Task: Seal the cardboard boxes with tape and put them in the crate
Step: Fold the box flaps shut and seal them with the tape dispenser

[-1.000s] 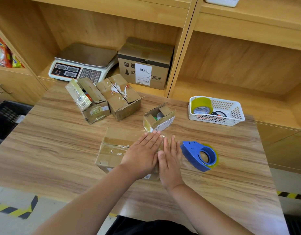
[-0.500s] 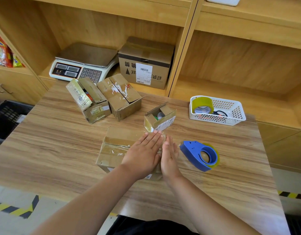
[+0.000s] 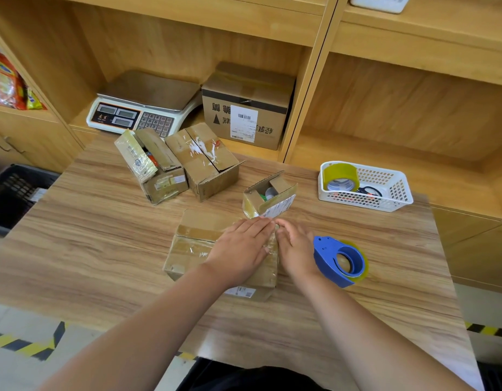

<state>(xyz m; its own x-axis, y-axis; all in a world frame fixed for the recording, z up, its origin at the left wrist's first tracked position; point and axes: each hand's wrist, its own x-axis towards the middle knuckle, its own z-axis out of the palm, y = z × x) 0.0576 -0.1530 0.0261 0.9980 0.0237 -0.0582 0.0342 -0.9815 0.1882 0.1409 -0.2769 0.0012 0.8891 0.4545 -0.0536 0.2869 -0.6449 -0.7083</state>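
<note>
A taped cardboard box lies on the wooden table in front of me. My left hand presses flat on its top, fingers straight. My right hand rests against the box's right edge, fingers extended along the tape there. A blue tape dispenser with a yellowish roll lies just right of my right hand. Behind stand a small open box, an open box with contents and a closed untaped box. A dark crate sits off the table's left edge.
A white basket holding a tape roll and scissors stands at the back right. On the shelf behind are a weighing scale and a large labelled box. Snack packets fill the left shelf.
My right hand has turned from lying flat beside the box onto the box's right edge and slid slightly away from me. My left hand stays pressed on the top.
</note>
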